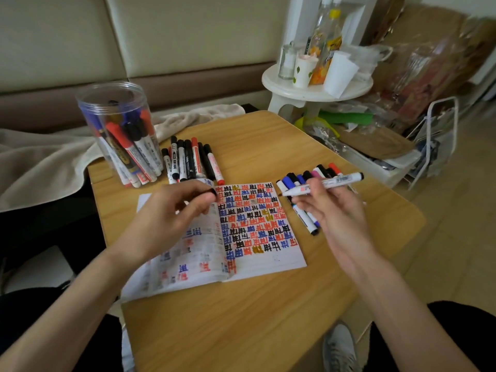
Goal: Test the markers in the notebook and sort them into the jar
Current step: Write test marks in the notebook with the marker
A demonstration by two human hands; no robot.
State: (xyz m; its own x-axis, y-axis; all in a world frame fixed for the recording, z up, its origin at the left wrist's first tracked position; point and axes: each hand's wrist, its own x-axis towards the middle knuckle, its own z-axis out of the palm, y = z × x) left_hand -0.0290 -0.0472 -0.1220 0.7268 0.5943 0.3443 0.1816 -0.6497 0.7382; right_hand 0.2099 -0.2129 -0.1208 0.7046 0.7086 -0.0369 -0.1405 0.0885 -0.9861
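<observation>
An open notebook (257, 253) lies on the wooden table (241, 318), its right page filled with red, blue, black and yellow marks. My right hand (330, 210) holds an uncapped white marker (324, 183) just right of the page, tip pointing left. My left hand (174, 210) hovers over the left page and pinches a small black cap (212, 191). A clear plastic jar (120, 132) with several markers stands at the table's back left.
A row of markers (192, 159) lies beside the jar. Another pile of markers (306, 183) lies under my right hand. A beige blanket (40, 162) drapes at left. A white stool (316, 87) with bottles and cups stands behind the table, clutter to its right.
</observation>
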